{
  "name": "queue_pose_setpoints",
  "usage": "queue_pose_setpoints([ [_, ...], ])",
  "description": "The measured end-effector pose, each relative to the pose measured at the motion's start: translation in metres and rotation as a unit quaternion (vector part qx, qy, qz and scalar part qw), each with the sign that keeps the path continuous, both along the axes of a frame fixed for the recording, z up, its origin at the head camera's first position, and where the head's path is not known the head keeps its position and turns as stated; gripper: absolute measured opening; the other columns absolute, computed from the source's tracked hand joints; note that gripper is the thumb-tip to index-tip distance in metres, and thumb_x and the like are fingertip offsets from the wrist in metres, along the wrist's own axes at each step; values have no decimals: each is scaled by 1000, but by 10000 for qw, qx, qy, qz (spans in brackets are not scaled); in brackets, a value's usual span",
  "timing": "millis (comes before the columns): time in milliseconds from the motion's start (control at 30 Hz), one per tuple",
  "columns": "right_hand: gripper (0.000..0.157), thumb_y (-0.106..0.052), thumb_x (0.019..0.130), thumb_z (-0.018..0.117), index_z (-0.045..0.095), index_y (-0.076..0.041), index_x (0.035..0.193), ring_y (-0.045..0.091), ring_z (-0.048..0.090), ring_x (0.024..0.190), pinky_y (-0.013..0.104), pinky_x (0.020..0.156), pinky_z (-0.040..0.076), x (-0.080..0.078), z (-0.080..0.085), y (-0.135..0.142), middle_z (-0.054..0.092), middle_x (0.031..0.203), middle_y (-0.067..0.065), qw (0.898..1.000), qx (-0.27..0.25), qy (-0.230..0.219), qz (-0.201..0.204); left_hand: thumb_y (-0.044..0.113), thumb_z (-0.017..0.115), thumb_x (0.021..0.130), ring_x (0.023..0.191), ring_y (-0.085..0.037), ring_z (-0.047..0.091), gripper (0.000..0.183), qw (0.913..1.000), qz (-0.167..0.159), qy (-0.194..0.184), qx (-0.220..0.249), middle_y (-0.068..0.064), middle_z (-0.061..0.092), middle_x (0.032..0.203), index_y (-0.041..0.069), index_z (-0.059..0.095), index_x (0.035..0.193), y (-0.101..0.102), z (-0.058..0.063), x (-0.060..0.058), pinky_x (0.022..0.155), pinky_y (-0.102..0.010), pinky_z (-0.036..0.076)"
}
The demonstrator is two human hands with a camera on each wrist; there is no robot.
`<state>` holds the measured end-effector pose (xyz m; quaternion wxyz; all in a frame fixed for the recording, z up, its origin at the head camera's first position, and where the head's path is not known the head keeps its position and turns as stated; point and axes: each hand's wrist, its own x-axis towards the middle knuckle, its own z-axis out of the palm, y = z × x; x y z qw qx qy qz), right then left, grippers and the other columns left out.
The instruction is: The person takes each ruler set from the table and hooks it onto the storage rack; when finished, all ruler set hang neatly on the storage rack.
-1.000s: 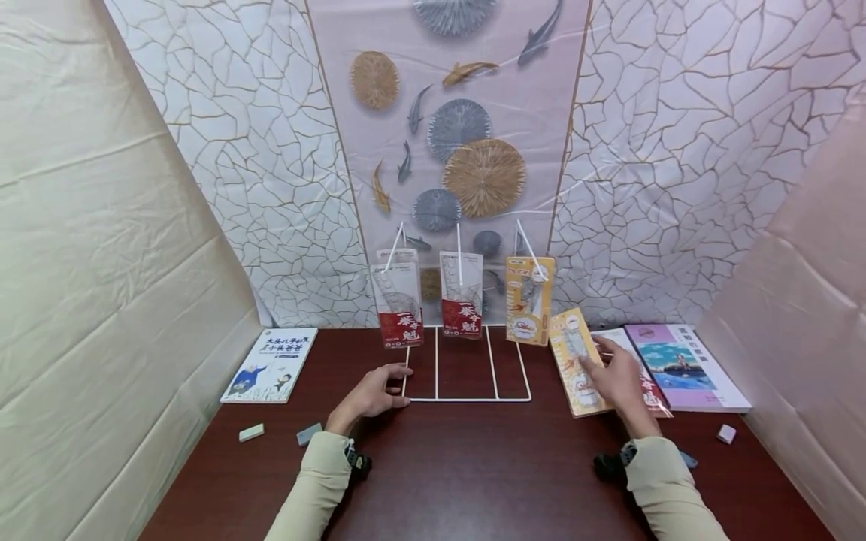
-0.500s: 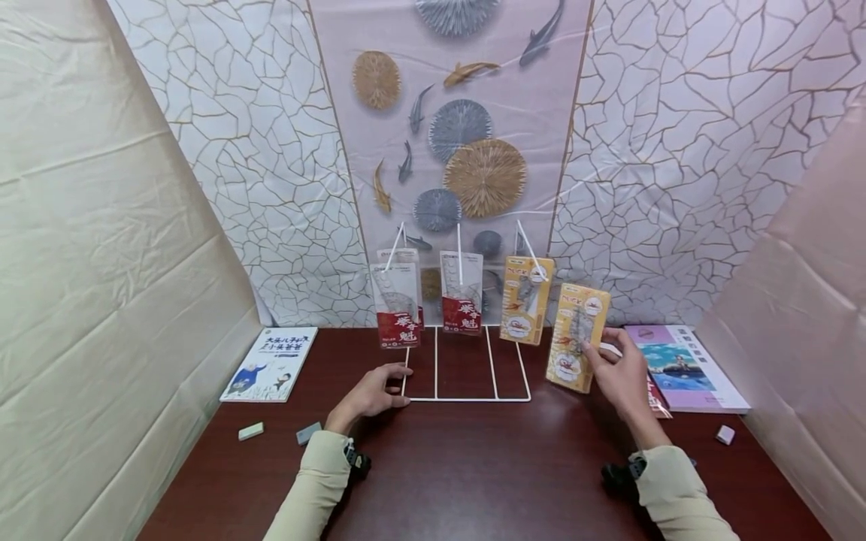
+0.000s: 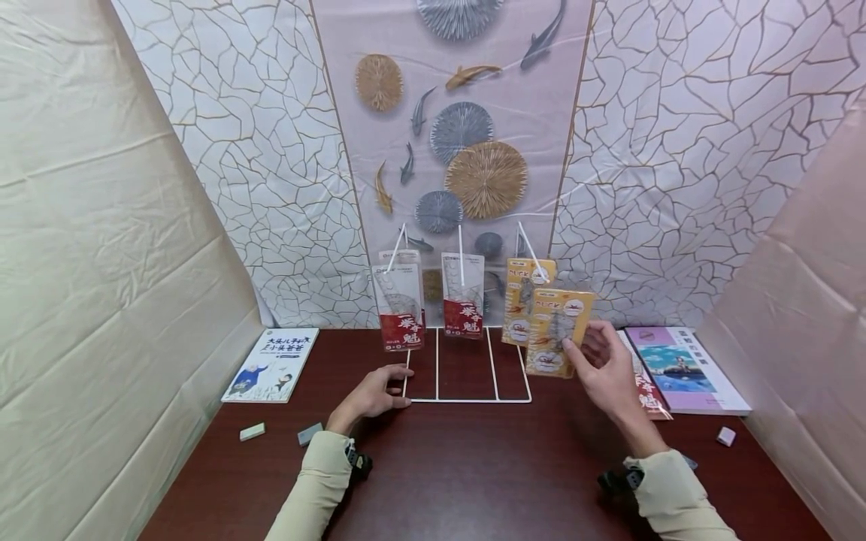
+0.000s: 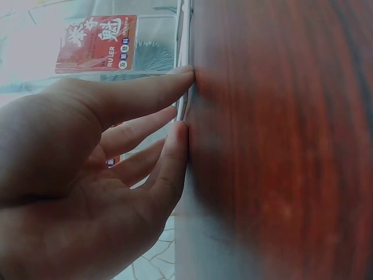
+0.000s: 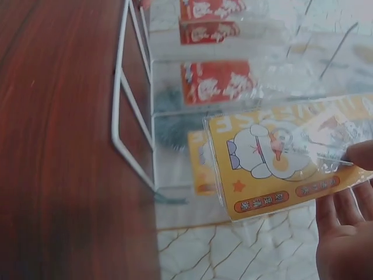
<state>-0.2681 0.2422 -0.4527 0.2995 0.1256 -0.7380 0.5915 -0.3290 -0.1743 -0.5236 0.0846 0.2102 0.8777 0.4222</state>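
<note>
My right hand (image 3: pixel 605 368) pinches a yellow ruler set pack (image 3: pixel 560 330) by its right side, thumb in front. In the right wrist view this pack (image 5: pixel 262 169) shows a cartoon duck and clear rulers under plastic. It stands upright before another yellow ruler set pack (image 3: pixel 517 300), partly covering it; whether they touch I cannot tell. That one hangs from the right hook of a white wire rack (image 3: pixel 467 400). Red-and-white ruler set packs (image 3: pixel 399 308) hang on the left and middle hooks. My left hand (image 3: pixel 368 392) holds the rack's left front corner, fingertips (image 4: pixel 185 73) on the wire.
Behind my right hand lie a red-and-white pack (image 3: pixel 649 391) and a pink-edged book (image 3: pixel 683 368). A white book (image 3: pixel 271 364) lies far left. Small erasers (image 3: pixel 252 431) are scattered on the dark wooden table (image 3: pixel 473 473). A patterned wall stands behind the rack.
My right hand has lifted the yellow ruler set pack off the right side of the table, turned it upright and moved it left toward the right hook. The left hand stays put.
</note>
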Motion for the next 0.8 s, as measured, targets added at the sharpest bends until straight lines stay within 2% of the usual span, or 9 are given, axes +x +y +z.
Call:
queue_pose_setpoints([
  [167,32,-3,91,72,56,2,118,3,70,98,17,83,59,-4,-2,-9,71,109,21,9995,116,64,270,3,80,83,118,-38,66,55,10000,-4,20,41,-23,44,153,-2,59,134,0,0,0,98,-42,57],
  [267,33,-2,91,72,55,4,118,2,70,98,16,82,59,-5,-1,-14,70,111,24,9997,104,29,231,3,80,83,118,-38,66,56,10000,0,33,59,-23,45,152,-3,59,134,0,0,0,98,-40,57],
  [433,34,4,89,70,54,11,119,3,70,96,17,82,59,5,10,-24,67,113,31,9998,-101,-47,136,3,80,83,118,-37,66,57,10000,7,6,48,-23,45,152,-3,58,135,1,-1,1,96,-35,58],
  [567,35,3,90,70,54,11,119,3,69,94,15,83,57,10,17,-31,67,113,31,9998,-139,-139,-65,5,81,82,116,-35,67,61,9999,122,-112,39,-25,53,144,0,56,138,1,0,0,95,-37,59],
  [667,36,3,90,69,54,11,121,3,69,95,13,82,56,5,16,-33,66,115,32,9996,-161,-170,-139,7,82,82,113,-35,68,65,9997,197,-142,3,-26,58,138,2,54,141,0,0,-1,95,-38,59],
  [800,38,2,91,69,54,10,125,9,70,94,14,83,56,-5,15,-35,65,116,33,9994,-240,-170,-162,7,82,82,113,-35,68,70,9998,190,-113,-7,-26,59,137,3,51,144,-1,-1,-1,95,-39,59],
])
